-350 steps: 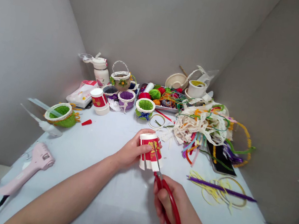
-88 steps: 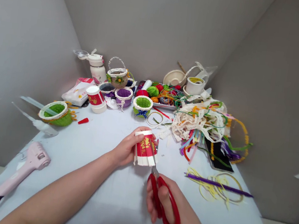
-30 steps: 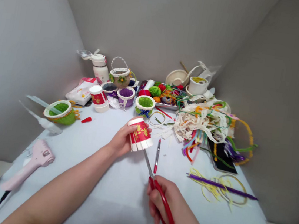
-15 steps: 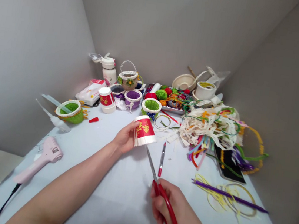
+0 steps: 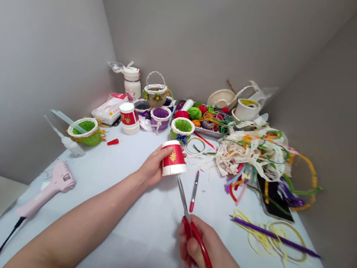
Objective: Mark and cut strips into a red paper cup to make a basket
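My left hand (image 5: 154, 166) is closed around a red and white paper cup (image 5: 173, 158) with gold print, held upside down above the table with its wide end tilted toward me. In my right hand (image 5: 197, 244) is a pair of red-handled scissors (image 5: 186, 211). Their blades look slightly parted and the tips point up at the cup's lower edge, close to it; whether they touch is hard to tell. Just right of the blades lies a red and grey marker pen (image 5: 194, 192). Its red cap (image 5: 113, 141) rests apart, farther left.
A pink glue gun (image 5: 51, 191) with a cord and a green basket (image 5: 85, 131) are at the left. Behind stand more cups (image 5: 129, 118), small baskets (image 5: 160, 118) and a yarn tray (image 5: 212, 133). Lace (image 5: 249, 151), a phone (image 5: 275, 202) and a purple stick (image 5: 277, 236) lie right.
The cup has turned in my left hand, so its gold print now shows at a different place. The scissors keep nearly the same position below it.
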Demonstrator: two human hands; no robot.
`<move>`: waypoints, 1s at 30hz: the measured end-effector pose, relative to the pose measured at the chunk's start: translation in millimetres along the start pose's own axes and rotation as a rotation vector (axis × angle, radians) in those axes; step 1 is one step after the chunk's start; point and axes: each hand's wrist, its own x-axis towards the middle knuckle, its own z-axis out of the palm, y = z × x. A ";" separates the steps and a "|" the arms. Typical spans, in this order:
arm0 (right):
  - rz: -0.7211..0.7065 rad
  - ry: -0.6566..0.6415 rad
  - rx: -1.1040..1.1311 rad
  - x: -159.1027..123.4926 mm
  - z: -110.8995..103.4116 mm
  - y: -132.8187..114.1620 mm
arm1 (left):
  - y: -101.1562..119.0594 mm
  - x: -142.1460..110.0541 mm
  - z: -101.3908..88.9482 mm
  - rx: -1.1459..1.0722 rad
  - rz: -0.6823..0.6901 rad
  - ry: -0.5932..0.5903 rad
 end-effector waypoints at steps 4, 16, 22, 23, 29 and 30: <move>0.005 0.004 -0.014 -0.2 -1.2 4.0 | -4.5 -3.1 1.8 0.035 0.032 -0.002; -0.047 0.037 0.001 3.3 -4.6 16.5 | -12.9 -10.8 8.9 0.064 0.045 -0.038; -0.063 0.040 -0.004 2.7 -5.3 17.2 | -16.8 -11.0 8.6 0.062 0.037 -0.062; -0.064 0.043 -0.001 2.9 -5.4 17.3 | -17.1 -11.2 8.9 0.062 0.035 -0.064; -0.060 0.041 0.012 3.5 -6.0 18.3 | -17.5 -12.6 10.6 0.076 0.021 -0.065; -0.062 0.041 0.011 3.3 -6.2 18.6 | -17.4 -12.7 10.7 0.077 0.021 -0.066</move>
